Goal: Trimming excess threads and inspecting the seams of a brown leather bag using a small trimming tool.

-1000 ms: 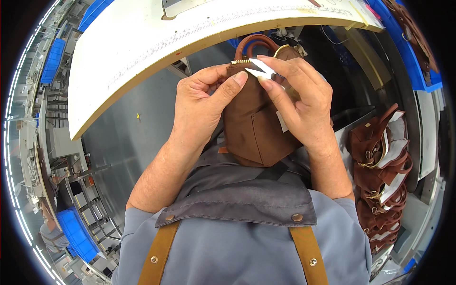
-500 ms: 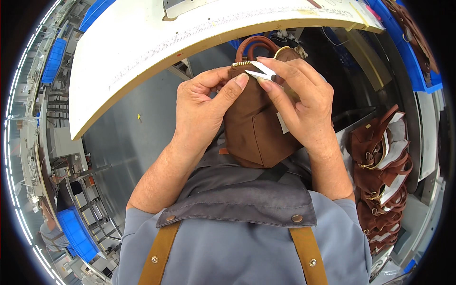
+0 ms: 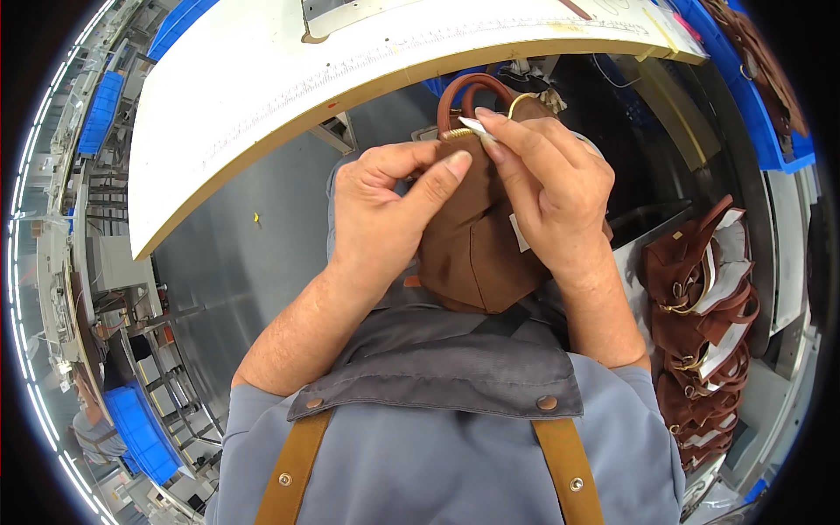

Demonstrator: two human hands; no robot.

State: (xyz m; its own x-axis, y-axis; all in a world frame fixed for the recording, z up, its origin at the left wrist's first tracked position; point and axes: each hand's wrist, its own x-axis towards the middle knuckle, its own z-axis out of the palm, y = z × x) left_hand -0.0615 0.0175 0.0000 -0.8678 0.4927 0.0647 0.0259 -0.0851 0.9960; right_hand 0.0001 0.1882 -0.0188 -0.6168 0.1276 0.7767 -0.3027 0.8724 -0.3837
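Note:
A brown bag (image 3: pixel 472 267) with red-brown handles (image 3: pixel 451 94), a gold zipper (image 3: pixel 457 134) and a white tag (image 3: pixel 519 233) rests at my lap. My left hand (image 3: pixel 385 206) pinches the top edge of the bag just below the zipper's end, thumb in front and other fingers partly hidden. My right hand (image 3: pixel 560 192) is closed on small white snips (image 3: pixel 474 127), held between thumb and index finger at the zipper, with the blades looking nearly closed.
A white worktable (image 3: pixel 201 105) with printed rulers curves across the top. A blue bin (image 3: pixel 752 114) of brown leather pieces stands upper right; stacked brown bags (image 3: pixel 700 341) lie at the right. Racks and blue bins (image 3: pixel 140 429) line the left, where a co-worker (image 3: pixel 92 429) is partly visible.
The white snips' blades have gone from apart to nearly together. The zipper end and my left hand have shifted slightly down and to the right.

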